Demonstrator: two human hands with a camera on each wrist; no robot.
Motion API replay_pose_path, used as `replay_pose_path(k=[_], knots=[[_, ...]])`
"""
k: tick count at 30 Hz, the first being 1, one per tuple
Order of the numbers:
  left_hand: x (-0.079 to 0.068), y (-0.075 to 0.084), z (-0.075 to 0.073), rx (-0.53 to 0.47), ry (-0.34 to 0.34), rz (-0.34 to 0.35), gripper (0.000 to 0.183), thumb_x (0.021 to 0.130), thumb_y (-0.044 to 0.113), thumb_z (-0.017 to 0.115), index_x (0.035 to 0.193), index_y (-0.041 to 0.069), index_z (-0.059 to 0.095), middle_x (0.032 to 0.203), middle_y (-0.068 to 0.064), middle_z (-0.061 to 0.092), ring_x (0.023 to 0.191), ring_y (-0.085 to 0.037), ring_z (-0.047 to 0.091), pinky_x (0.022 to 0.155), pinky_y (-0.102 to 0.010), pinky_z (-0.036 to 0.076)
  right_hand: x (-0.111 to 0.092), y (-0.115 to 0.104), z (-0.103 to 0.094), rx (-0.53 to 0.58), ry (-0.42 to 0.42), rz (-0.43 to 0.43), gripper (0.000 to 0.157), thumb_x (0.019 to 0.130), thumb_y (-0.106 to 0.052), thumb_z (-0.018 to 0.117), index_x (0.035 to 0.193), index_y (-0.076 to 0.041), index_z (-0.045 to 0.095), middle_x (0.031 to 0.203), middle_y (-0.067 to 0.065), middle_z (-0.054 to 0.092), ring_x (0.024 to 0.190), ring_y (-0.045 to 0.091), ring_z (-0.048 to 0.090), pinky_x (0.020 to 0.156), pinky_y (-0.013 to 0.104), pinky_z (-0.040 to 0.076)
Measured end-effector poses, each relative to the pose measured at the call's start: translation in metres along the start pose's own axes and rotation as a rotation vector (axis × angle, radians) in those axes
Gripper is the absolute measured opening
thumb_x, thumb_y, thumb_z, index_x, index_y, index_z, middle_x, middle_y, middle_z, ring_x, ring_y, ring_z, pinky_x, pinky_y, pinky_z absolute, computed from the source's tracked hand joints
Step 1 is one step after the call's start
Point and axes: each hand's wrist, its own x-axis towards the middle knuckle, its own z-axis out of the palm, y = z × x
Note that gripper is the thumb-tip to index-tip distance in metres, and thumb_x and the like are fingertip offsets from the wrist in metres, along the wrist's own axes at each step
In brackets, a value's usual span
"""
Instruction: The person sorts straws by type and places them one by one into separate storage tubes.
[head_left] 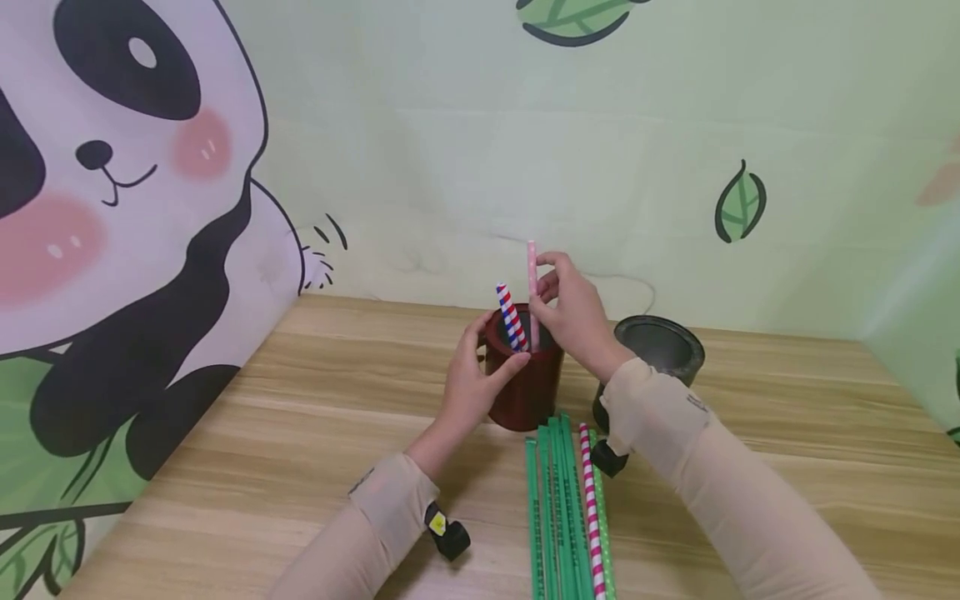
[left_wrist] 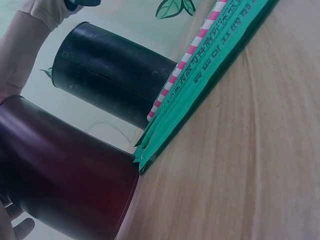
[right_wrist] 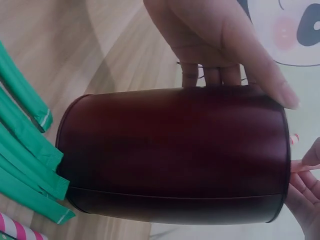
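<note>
My left hand holds the dark red cylindrical cup at its left side, with the thumb at the front rim and the fingers round the far side. The cup stands upright on the wooden table. Between thumb and fingers my right hand pinches a pink straw, whose lower end is inside the cup. A red, white and blue striped straw leans in the cup beside it. In the right wrist view, the left thumb lies along the rim of the cup.
A black cup stands right of the red one, partly behind the right forearm. In front lie several green-wrapped straws, a pink-and-white striped straw and a green dotted straw. A panda-printed wall rises behind the table.
</note>
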Motion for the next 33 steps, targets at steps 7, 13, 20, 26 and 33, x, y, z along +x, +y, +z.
replay_pose_path(k=[7, 13, 20, 26, 33], knots=[[0.000, 0.000, 0.001, 0.007, -0.007, 0.013, 0.078, 0.085, 0.036, 0.072, 0.147, 0.011, 0.034, 0.141, -0.008, 0.049, 0.125, -0.025, 0.049, 0.100, -0.045, 0.044, 0.000, -0.001, 0.006, -0.031, -0.077, 0.050, 0.048, 0.092, -0.011, 0.060, 0.135, -0.007, 0.038, 0.103, 0.014, 0.062, 0.089, 0.024, 0.062, 0.075, 0.036, 0.057], [-0.002, 0.001, 0.001, 0.015, -0.005, 0.017, 0.080, 0.084, 0.041, 0.071, 0.147, 0.009, 0.033, 0.140, -0.009, 0.050, 0.125, -0.025, 0.049, 0.100, -0.044, 0.044, 0.001, -0.003, 0.013, -0.095, -0.156, 0.103, 0.044, 0.092, -0.009, 0.060, 0.131, -0.006, 0.041, 0.099, 0.013, 0.063, 0.082, 0.023, 0.061, 0.066, 0.029, 0.054], [-0.002, 0.003, 0.001, 0.020, -0.008, 0.024, 0.077, 0.085, 0.036, 0.072, 0.147, 0.010, 0.034, 0.141, -0.009, 0.049, 0.125, -0.026, 0.050, 0.100, -0.045, 0.044, 0.001, -0.004, 0.018, -0.176, -0.184, 0.085, 0.042, 0.090, -0.008, 0.061, 0.127, -0.003, 0.043, 0.097, 0.015, 0.065, 0.084, 0.024, 0.062, 0.071, 0.033, 0.053], [-0.001, 0.001, 0.001, 0.010, -0.016, 0.023, 0.081, 0.084, 0.044, 0.070, 0.147, 0.010, 0.033, 0.141, -0.009, 0.049, 0.125, -0.026, 0.049, 0.101, -0.045, 0.044, 0.000, -0.005, 0.018, -0.208, -0.197, 0.069, 0.042, 0.089, -0.009, 0.061, 0.126, -0.003, 0.043, 0.095, 0.015, 0.066, 0.081, 0.023, 0.061, 0.071, 0.033, 0.052], [0.000, 0.000, -0.001, 0.011, -0.016, 0.016, 0.083, 0.083, 0.050, 0.069, 0.147, 0.010, 0.033, 0.141, -0.009, 0.049, 0.126, -0.026, 0.048, 0.101, -0.045, 0.044, -0.001, -0.008, 0.016, -0.207, -0.195, 0.063, 0.045, 0.090, -0.012, 0.064, 0.129, -0.003, 0.043, 0.097, 0.016, 0.066, 0.082, 0.024, 0.062, 0.073, 0.034, 0.054]])
